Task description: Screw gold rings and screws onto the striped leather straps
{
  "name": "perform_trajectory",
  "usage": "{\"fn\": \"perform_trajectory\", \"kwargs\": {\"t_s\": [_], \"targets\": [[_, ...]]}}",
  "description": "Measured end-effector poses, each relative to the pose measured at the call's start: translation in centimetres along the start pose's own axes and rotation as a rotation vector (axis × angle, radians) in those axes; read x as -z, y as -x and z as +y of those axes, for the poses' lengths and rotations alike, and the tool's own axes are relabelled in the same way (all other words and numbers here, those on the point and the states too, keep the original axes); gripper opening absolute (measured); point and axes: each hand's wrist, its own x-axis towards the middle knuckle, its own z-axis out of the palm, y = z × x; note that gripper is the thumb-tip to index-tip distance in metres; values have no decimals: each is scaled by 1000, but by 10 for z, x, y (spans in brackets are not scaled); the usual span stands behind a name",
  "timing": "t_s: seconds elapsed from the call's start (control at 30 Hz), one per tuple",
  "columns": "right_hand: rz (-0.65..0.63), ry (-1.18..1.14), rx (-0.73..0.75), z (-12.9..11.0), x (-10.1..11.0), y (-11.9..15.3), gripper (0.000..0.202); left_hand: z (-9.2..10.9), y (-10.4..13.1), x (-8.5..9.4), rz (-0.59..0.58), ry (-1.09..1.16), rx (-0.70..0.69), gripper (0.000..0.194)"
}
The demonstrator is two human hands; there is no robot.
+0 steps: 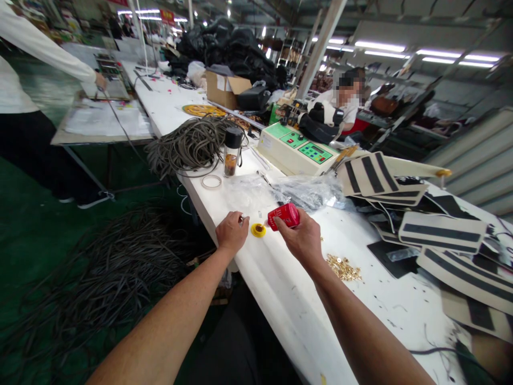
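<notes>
My right hand [301, 235] grips a red bottle [287, 215] with white lettering, tipped on its side. The bottle's mouth points left, close to a small round yellow dish [258, 230] with something dark brown in it. Left of that dish, my left hand [232, 231] is closed, thumb against fingers, around a small thing too tiny to name. A pile of small gold-coloured metal pieces [343, 268] lies on the white table [304, 299], to the right of my right wrist.
Beyond my hands lie clear plastic bags [308, 191], a tape roll [211, 182], a lidded drink bottle [231, 155] and coiled dark cord [192, 144]. A machine with green panels [298, 149] stands behind. Striped pieces [443, 233] are stacked right. One person [340, 104] sits opposite; another [24, 80] stands left.
</notes>
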Motion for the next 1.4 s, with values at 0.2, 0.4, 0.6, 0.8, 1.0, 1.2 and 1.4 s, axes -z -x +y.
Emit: {"fn": "perform_trajectory", "kwargs": {"t_s": [0.2,0.4,0.6,0.8,1.0,1.2,1.4], "targets": [[-3,0,-10,-2,1,0,15,-1,-1,-2,2,-5,0,17],[6,0,0,-3,1,0,14,-1,-1,-2,1,-2,-5,17],[8,-31,3,-2,1,0,13,-1,0,-3,3,-5,-1,17],[8,-30,6,-2,2,-1,13,-2,0,-3,7,-6,-8,18],[19,-34,21,-4,3,-1,10,-2,0,-3,11,-9,-12,17],[33,-38,41,-2,1,-1,11,-2,0,-3,14,-8,-23,19],[44,-41,56,1,0,-1,10,-2,0,-4,20,-10,-21,19]]}}
